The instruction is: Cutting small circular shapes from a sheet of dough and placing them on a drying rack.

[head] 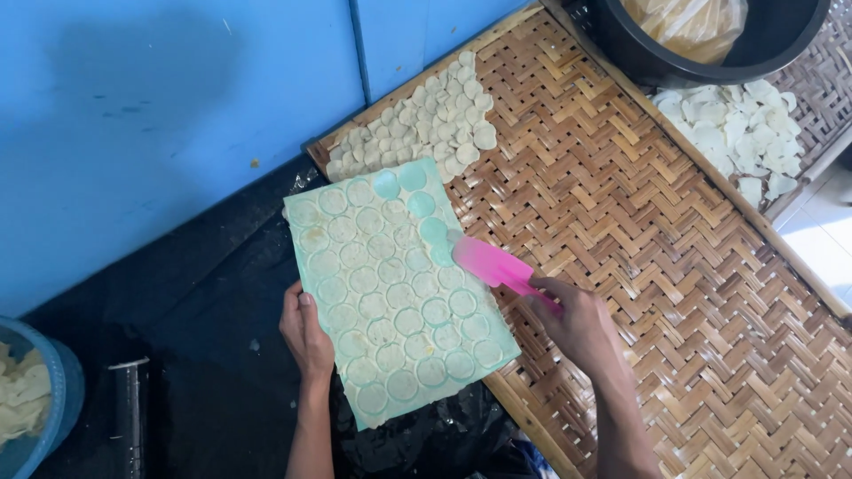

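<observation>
At the far left we see a blue tub [40, 417] holding pale chips, cut off by the frame edge. It stands on black sheeting [204, 355] that runs along the foot of a blue wall [169, 106].

Next comes our left hand [306, 333]. It grips the left edge of a pale green mould [399, 288], with the thumb lying on top and the fingers hidden underneath. The mould is a flat rectangular sheet with rows of round hollows. Most hold thin whitish discs, while a few near the top right corner look bare. Its left part lies over the black sheeting and its right part over the edge of a woven mat [621, 231].

Above the mould, a patch of loose discs [422, 124] lies spread on the mat's upper left corner.

Our right hand [577, 324] is closed around the handle of a pink spatula [493, 264]. The blade tip touches the mould's right edge, near the bare hollows.

Further right, at the top, a black pot [710, 44] holds a yellowish bag. Below it a second heap [737, 133] of white discs rests on another woven tray [821, 89] beside the mat.
</observation>
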